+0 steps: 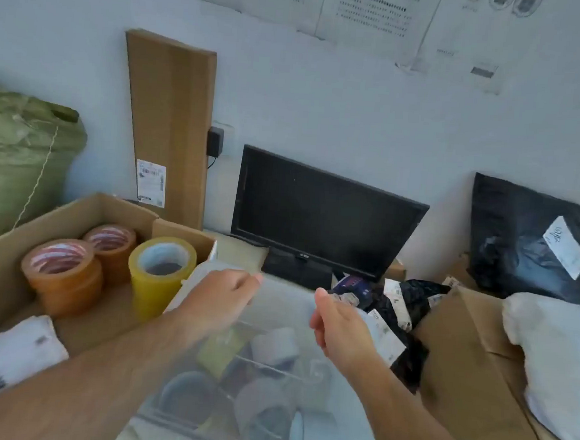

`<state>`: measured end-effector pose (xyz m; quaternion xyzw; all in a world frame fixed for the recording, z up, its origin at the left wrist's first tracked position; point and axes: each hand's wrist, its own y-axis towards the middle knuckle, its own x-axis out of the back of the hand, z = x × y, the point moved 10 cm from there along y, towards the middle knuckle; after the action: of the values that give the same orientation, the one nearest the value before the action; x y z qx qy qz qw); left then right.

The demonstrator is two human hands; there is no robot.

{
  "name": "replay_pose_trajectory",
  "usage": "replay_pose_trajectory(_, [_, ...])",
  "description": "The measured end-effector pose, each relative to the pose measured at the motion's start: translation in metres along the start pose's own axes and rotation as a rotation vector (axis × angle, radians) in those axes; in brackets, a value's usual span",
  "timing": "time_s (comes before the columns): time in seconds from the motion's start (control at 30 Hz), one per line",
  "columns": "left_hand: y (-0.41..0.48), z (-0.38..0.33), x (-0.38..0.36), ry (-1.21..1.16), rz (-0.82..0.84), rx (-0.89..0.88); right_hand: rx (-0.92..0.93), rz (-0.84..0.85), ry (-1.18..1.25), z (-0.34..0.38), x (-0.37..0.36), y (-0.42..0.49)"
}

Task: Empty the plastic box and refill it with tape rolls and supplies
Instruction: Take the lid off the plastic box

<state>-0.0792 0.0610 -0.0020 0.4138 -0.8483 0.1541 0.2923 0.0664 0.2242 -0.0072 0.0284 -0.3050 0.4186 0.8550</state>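
Observation:
A clear plastic box [283, 298] lies below my arms, blurred, with several tape rolls [272, 349] showing through its lid. My left hand [221, 297] hovers over the box's far left edge, fingers loosely curled, holding nothing. My right hand [339, 323] hangs over the far right part of the box, also loosely curled and holding nothing. In the open cardboard box [86, 212] at left stand two brown tape rolls [62, 269] and a yellow tape roll [161, 272]. A white labelled packet [15, 355] lies in that box's near corner.
A dark monitor [320, 215] leans against the wall behind the plastic box. Black parcel bags [396, 306] with labels lie right of it, beside a brown carton [460, 369] and a white bag [553, 362]. A green woven sack [15, 159] sits far left; flat cardboard [168, 122] leans on the wall.

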Motion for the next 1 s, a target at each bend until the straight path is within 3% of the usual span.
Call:
replay_pose_trajectory(0.1, [-0.003,0.006,0.002,0.219,-0.108,-0.067,0.152,-0.064,-0.109,-0.004,-0.01,-0.008])
replay_pose_trajectory(0.27, [-0.019,-0.001,0.0,0.262,-0.258,-0.244,0.255,-0.126,-0.114,-0.009,-0.014,-0.021])
replay_pose_trajectory(0.57, [-0.018,0.007,-0.028,0.329,-0.072,-0.243,0.384,-0.184,-0.301,-0.006,-0.019,-0.035])
replay_pose_trajectory(0.77, [-0.051,0.01,-0.025,0.423,-0.024,-0.287,0.349,-0.207,-0.24,-0.014,-0.014,-0.066])
replay_pose_trajectory(0.9, [-0.078,0.014,-0.015,0.33,-0.129,-0.334,0.314,-0.329,-0.233,-0.028,-0.007,-0.083])
replay_pose_trajectory(1.0, [-0.097,0.009,0.006,0.371,-0.374,-0.353,0.329,-0.418,-0.301,-0.027,-0.003,-0.099])
